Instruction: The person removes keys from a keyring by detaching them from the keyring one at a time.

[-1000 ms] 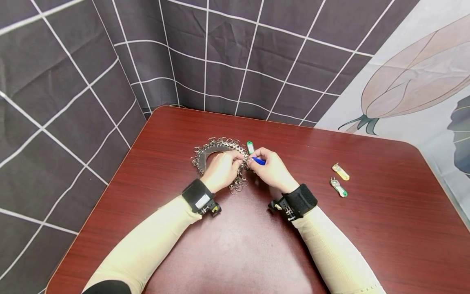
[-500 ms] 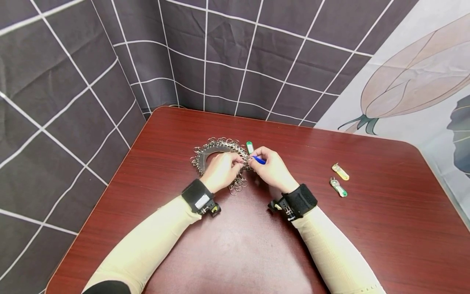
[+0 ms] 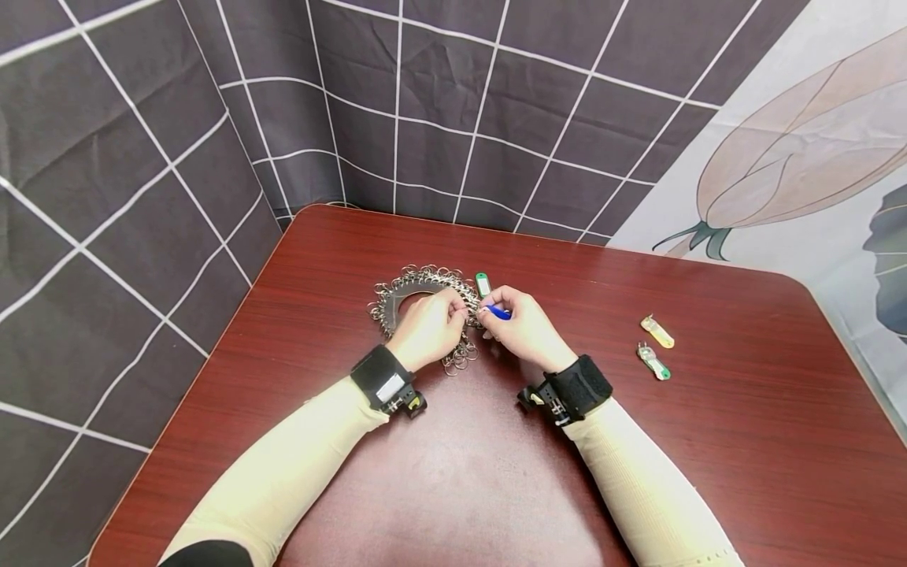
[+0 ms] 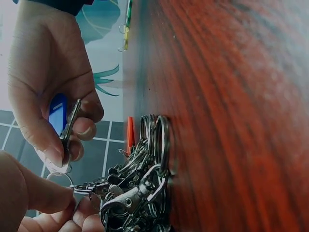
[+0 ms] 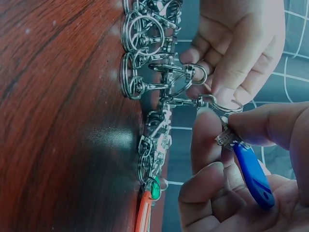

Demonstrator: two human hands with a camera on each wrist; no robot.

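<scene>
1. Both hands meet over the reddish wooden surface (image 3: 638, 472), forearms angled inward.
2. Left hand (image 3: 427, 327) pinches a small metal split ring (image 5: 223, 104) on the heap of metal key rings and clasps (image 3: 418, 287).
3. Right hand (image 3: 520, 324) pinches a blue plastic key tag (image 5: 252, 174) at that ring.
4. Since a second ago, the blue tag has edged slightly toward the left hand; the heap is unmoved.

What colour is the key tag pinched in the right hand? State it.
Blue. The key tag in the right hand shows best in the right wrist view.
</scene>
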